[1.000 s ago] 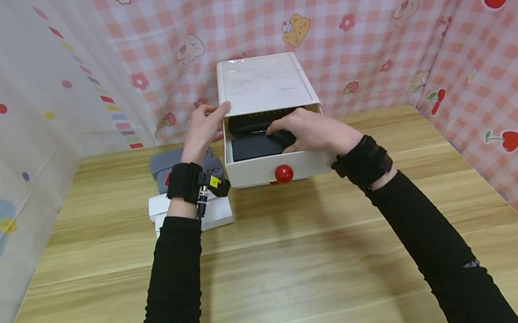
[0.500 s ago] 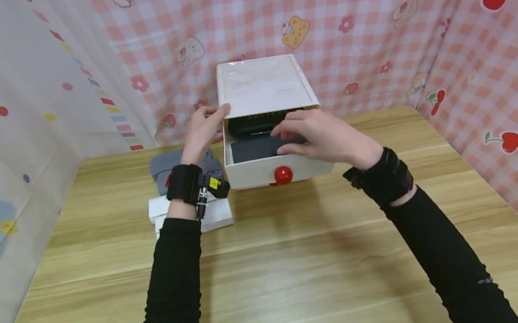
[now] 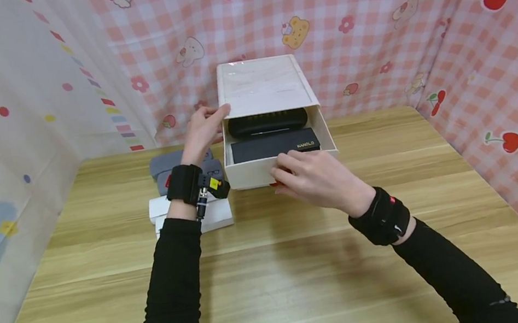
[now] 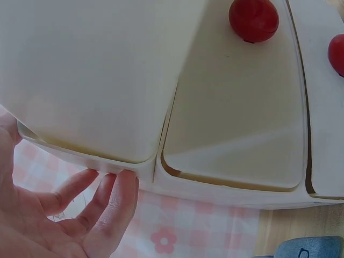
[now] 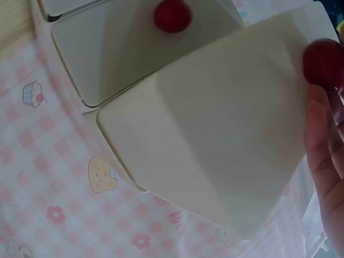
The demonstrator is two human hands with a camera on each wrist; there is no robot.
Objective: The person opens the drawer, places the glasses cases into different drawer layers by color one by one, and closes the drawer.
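A small white drawer cabinet (image 3: pixel 265 86) stands at the back of the table, its top drawer (image 3: pixel 248 175) pulled out. Inside the drawer lie a rounded black case (image 3: pixel 267 123) and, in front of it, a dark flat-sided case (image 3: pixel 262 149) with gold lettering. My right hand (image 3: pixel 318 180) holds the drawer's red knob (image 5: pixel 325 63), thumb against it in the right wrist view; the hand hides the knob in the head view. At the cabinet's upper left front corner rests my left hand (image 3: pixel 202 131), with its fingertips (image 4: pixel 126 180) along the side wall.
Left of the cabinet lie grey cases (image 3: pixel 164 161), one with a glasses emblem, and white flat-sided items (image 3: pixel 217 214) partly behind the left forearm. Lower drawers (image 4: pixel 242 118) with red knobs are closed. A pink checked curtain (image 3: pixel 362 47) hangs behind the wooden table (image 3: pixel 277 291).
My right hand has left the dark case in the drawer and moved down to the red knob, uncovering the case's lettering. The left hand stays at the cabinet corner.
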